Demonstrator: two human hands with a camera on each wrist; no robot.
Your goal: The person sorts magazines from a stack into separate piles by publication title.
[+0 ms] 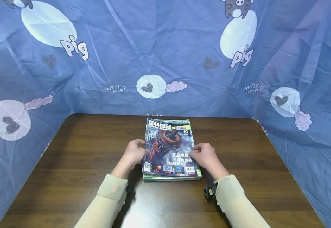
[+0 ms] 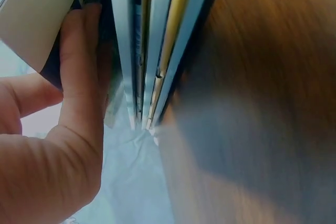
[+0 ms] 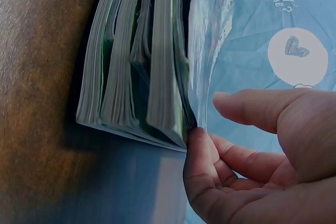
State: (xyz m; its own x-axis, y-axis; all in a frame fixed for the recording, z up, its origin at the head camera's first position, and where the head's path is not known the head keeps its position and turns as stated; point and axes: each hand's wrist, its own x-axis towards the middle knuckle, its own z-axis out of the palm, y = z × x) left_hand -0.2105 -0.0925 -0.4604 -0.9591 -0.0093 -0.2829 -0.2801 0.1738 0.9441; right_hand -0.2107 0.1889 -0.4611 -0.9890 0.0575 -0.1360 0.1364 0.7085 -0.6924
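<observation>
Glossy rect. mag (image 1: 165, 152) btwn L hand (image 1: 133, 152) & R hand (image 1: 206, 155)

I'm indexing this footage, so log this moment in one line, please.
left grip: pinches top magazine, left edge raised | right grip: touches its right edge | magazine stack: beneath, on table
</observation>
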